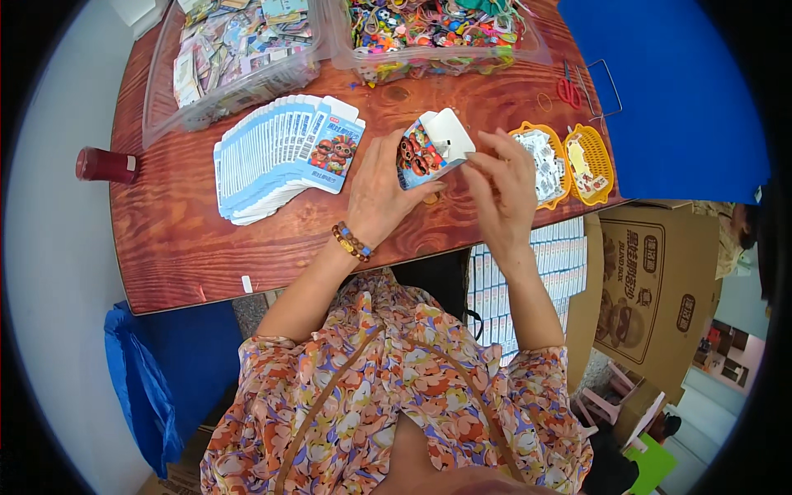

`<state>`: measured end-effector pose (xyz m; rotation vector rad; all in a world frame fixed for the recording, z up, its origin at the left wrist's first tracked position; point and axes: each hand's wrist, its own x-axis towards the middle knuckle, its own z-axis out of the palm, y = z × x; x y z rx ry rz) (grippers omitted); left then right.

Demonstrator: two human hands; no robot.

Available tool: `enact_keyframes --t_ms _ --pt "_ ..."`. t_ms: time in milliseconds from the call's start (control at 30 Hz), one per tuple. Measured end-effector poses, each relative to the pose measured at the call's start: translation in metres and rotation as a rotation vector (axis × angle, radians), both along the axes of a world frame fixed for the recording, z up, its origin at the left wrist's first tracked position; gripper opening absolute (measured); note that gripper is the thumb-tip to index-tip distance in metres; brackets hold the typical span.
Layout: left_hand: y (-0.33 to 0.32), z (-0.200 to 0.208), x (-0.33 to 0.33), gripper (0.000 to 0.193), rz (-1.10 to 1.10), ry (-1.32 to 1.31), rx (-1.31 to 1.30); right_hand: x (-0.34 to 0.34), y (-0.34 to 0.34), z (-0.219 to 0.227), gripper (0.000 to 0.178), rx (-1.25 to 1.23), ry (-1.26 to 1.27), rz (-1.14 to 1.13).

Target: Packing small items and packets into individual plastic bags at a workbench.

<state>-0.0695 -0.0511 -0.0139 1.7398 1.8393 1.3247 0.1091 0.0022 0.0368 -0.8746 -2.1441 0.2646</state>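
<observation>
Holding a small printed carton [427,148] just above the wooden table [247,239], you were seen from the head camera with its white top flap standing open. Your left hand [381,191] was wrapped around the carton's lower half, fingers pressed against its sides, while your right hand [503,183] met the flap from the right, fingertips pinched close at its edge; whether they held something small could not be told.

Left of the carton, a fanned stack of flat blue-and-white cartons [280,157] lay on the table. Beyond it stood two clear plastic tubs, one of printed cards [235,54] and one of bright small trinkets [437,33]. Right of the carton sat two yellow baskets [569,163] and, farther back, red-handled scissors [568,89]. Well to the left of the carton, a dark red cap or jar [106,165] sat at the table's edge.

Judging by the open flap, the step went best with the carton held squarely by your left hand so the walls did not buckle, and the flap eased along its crease rather than forced.
</observation>
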Motion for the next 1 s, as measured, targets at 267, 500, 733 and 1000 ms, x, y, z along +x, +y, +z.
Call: enact_keyframes --t_ms 267,500,733,1000 --pt "-0.001 -0.006 0.012 0.075 0.153 -0.047 0.081 -0.040 -0.019 -0.031 0.046 -0.141 0.209 0.019" --pt "-0.011 0.002 -0.024 0.062 -0.197 -0.435 0.070 -0.019 0.000 -0.026 0.027 -0.640 0.437 0.273" --pt "-0.024 0.021 -0.044 0.047 -0.316 -0.293 0.042 -0.012 0.022 -0.017 0.019 -0.610 0.284 0.494" --pt "-0.027 0.027 -0.047 0.025 -0.304 -0.363 -0.018 -0.022 0.006 0.001 0.037 -0.910 0.409 0.515"
